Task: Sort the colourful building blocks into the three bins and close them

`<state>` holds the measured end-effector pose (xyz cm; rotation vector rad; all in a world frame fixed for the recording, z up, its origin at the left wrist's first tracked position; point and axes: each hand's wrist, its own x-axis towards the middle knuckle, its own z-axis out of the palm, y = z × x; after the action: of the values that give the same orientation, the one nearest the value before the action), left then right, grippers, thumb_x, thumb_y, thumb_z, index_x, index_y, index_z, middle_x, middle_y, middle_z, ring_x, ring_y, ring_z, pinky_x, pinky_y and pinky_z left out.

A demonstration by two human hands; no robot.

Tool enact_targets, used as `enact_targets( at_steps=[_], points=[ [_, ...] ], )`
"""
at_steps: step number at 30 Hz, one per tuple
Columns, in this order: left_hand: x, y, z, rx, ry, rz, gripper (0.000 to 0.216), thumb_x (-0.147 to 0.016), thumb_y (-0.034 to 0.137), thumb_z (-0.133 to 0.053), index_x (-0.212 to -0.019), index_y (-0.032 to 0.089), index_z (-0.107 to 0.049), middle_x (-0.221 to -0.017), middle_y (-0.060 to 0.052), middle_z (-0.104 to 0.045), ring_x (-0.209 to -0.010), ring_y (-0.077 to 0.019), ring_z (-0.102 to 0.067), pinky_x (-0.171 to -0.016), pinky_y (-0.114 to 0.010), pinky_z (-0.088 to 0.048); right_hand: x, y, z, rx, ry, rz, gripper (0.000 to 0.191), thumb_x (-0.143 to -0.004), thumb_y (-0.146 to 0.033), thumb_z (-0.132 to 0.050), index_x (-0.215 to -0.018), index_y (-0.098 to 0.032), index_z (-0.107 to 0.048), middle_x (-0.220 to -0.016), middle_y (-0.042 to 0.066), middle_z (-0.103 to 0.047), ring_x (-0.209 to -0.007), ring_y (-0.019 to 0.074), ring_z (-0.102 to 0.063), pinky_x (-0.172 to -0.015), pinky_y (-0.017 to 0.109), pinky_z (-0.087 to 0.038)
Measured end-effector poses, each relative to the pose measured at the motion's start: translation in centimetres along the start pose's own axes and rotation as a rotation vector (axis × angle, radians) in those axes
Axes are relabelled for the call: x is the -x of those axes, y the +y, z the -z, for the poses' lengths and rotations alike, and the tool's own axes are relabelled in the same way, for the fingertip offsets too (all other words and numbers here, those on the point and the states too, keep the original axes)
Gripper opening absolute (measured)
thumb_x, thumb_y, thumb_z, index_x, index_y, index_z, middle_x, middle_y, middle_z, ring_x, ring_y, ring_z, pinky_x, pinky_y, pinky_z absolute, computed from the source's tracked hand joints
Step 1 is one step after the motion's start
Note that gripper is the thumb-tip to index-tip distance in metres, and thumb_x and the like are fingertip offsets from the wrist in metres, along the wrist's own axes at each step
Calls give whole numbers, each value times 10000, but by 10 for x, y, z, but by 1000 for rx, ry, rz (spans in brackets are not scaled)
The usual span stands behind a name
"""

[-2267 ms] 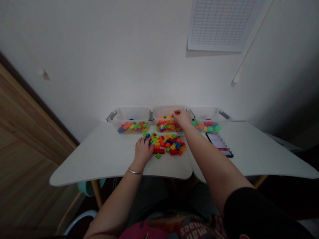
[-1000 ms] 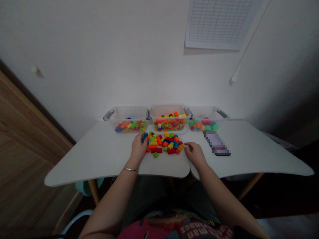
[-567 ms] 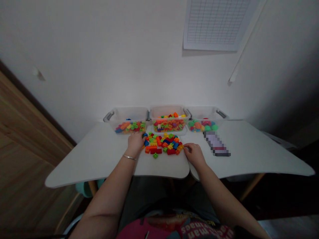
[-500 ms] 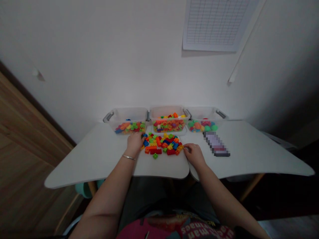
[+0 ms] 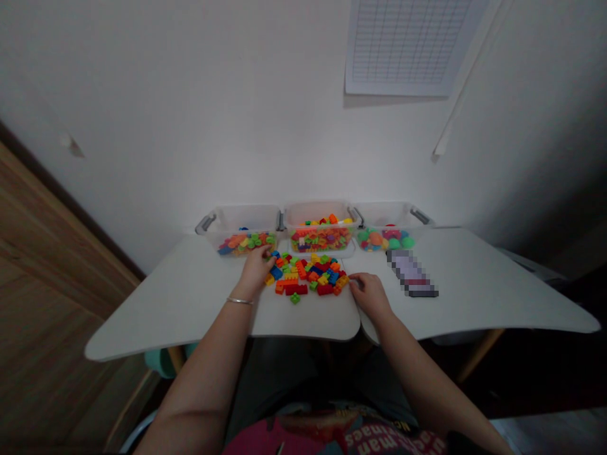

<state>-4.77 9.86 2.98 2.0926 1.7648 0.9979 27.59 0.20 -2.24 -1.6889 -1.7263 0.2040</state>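
A loose pile of toy building bricks [image 5: 300,270] in red, orange, yellow, green and blue lies on the white table. At the pile's left edge is my left hand [image 5: 256,270], its fingers curved and thumb apart, close to a few blue bricks [image 5: 275,273]. Nothing shows clearly between those fingers. My right hand [image 5: 372,296] rests on the table at the opposite side. Its thumb and forefinger are bent with a gap between them, their tips beside a yellow-orange brick [image 5: 343,281]. A single green brick [image 5: 295,298] lies at the near edge of the pile.
Three clear plastic bins stand against the wall: the left bin [image 5: 246,218] and middle bin [image 5: 322,213] hold bricks, the right bin [image 5: 386,216] holds colourful round pieces. A phone [image 5: 412,275], its screen pixelated, lies on the right. Two white tabletops [image 5: 303,322] meet near my right hand.
My left hand has drawn slightly left and away from the pile, uncovering more blue and yellow bricks at its edge. My right hand stays in the same place.
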Motion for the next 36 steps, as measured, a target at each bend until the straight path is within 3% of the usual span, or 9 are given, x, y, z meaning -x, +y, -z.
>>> enact_targets(
  at_steps=[6,11,15,21,25,29,32,36],
  points=[
    [4,3,-1,-129,-78,-137,304,-793,249,-590,-1054,152,-711,-1038,-127,-706,-988,-246,-638,-929,-387,-493,1,0,0,-11,-18,-9,272,-828,-270,-534,-999,-187,-729,-1015,71,-727,-967,242,-614,-926,389,-447],
    [4,12,2,-105,-43,-94,247,-794,302,-642,-999,187,-718,-1008,-116,-723,-956,-261,-653,-874,-377,-494,2,-4,1,-27,49,-11,271,-818,-249,-531,-999,-162,-713,-1014,90,-716,-982,250,-598,-934,396,-444],
    [8,28,-2,19,7,-50,227,-798,314,-639,-974,186,-702,-962,-92,-725,-869,-230,-656,-797,-343,-493,1,-15,1,-66,183,41,276,-816,-230,-515,-1021,-159,-684,-1071,105,-698,-1023,251,-580,-961,412,-429],
    [13,60,-15,326,10,-5,183,-755,326,-672,-869,185,-650,-712,5,-643,-676,-152,-603,-641,-261,-456,2,-18,-3,-101,184,125,256,-824,-231,-504,-1005,-176,-676,-1076,95,-699,-1041,244,-581,-982,422,-406],
    [-4,83,-17,578,93,14,241,-784,357,-643,-952,186,-615,-550,71,-511,-555,-123,-548,-562,-230,-425,4,-10,-1,-98,190,79,242,-811,-232,-518,-980,-176,-683,-1060,92,-706,-1045,239,-587,-985,411,-401],
    [-36,103,-11,679,238,51,231,-804,306,-630,-993,178,-598,-687,15,-645,-674,-141,-629,-636,-240,-465,4,-6,2,-94,158,30,234,-806,-238,-528,-960,-177,-694,-1049,89,-712,-1034,231,-599,-981,394,-405],
    [-58,110,-4,591,266,84,240,-831,284,-604,-1043,171,-602,-771,-27,-703,-764,-161,-664,-714,-265,-479,3,-7,2,-98,119,25,229,-800,-220,-526,-939,-178,-703,-1037,84,-718,-1020,222,-607,-977,380,-409],
    [-76,108,2,182,259,102,258,-789,347,-666,-1003,203,-671,-831,-39,-716,-799,-191,-654,-730,-291,-450,2,-8,3,-96,104,19,228,-802,-220,-527,-931,-172,-708,-1017,84,-721,-1014,224,-608,-969,377,-415]
  ],
)
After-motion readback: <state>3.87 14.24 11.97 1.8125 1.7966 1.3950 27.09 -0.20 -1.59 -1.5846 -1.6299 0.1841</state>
